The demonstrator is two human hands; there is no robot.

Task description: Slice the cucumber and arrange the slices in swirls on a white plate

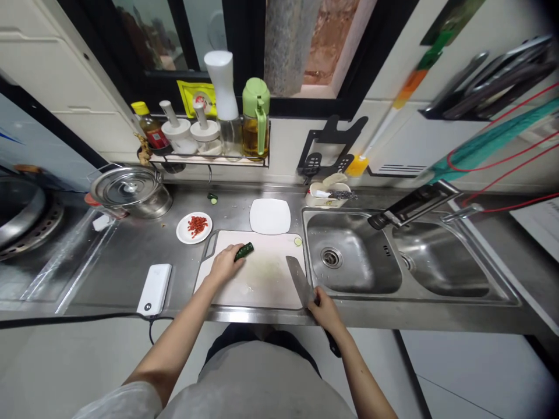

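A dark green piece of cucumber (pixel 244 251) lies on the pale cutting board (pixel 244 291), its left end under the fingers of my left hand (pixel 225 265), which are closed on it. At the board's right edge, my right hand (pixel 325 311) is wrapped round the black handle of a kitchen knife (pixel 297 276). The wide blade rests over the board, apart from the cucumber, pointing up and left. A thin cucumber slice (pixel 297 241) sits in the board's top right corner. Behind the board stands an empty white square plate (pixel 269 216).
Left of the board are a small plate (pixel 180 231) of red berries, a white power bank (pixel 155 288) with a cable, and a lidded steel pot (pixel 152 201). A double sink (pixel 358 273) with a faucet (pixel 414 203) borders the right. Seasoning jars line a rack (pixel 218 162) behind.
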